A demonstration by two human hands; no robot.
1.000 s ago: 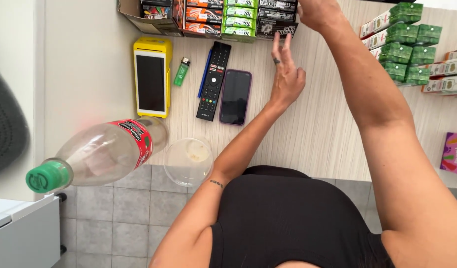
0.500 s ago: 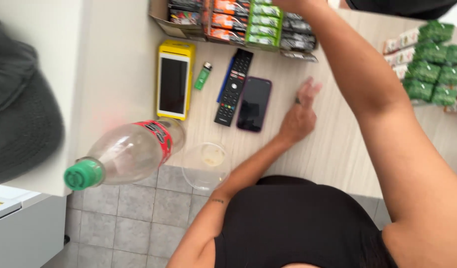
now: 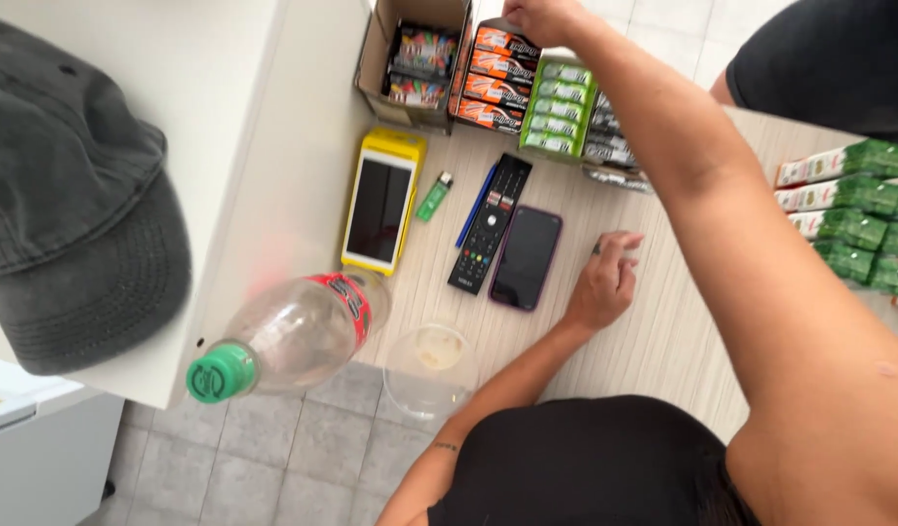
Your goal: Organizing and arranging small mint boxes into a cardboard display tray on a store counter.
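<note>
left hand [image 3: 605, 282] loosely curled, lowered | right hand [image 3: 541, 18] reaching forward

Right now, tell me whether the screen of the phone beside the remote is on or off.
Off. The phone lies face up on the counter beside the remote, its screen uniformly dark, showing nothing.

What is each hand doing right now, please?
Left hand: loosely curled, resting on the counter beside the phone; holding anything cannot be told.
Right hand: reaching to the display boxes, partly cut off; grip cannot be told.
</note>
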